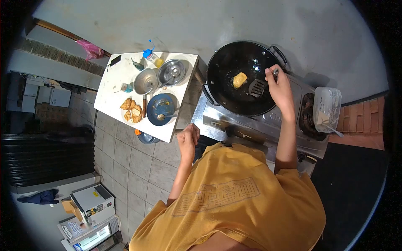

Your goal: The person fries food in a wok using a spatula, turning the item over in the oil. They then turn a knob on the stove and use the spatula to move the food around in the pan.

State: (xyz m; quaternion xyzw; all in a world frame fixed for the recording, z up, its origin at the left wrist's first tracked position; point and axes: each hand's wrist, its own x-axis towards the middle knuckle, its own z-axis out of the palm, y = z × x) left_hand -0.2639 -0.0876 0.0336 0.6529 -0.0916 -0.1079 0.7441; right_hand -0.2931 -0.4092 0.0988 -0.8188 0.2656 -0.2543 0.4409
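Observation:
My right hand (279,87) is closed around the handle of a slotted spatula (256,88), whose dark blade rests inside a large black wok (226,62) on the stove. Just left of the blade, a golden piece of food (239,80) lies in the wok. Near the table's front corner, my left hand (189,134) is held in the air with its fingers curled together; what is in them, if anything, is hidden.
A white table (104,90) at the left bears metal bowls (171,72), a blue plate (160,109), fried pieces (136,113) and a blue-topped bottle (153,58). A clear plastic container (327,109) stands right of the wok, over the other burner.

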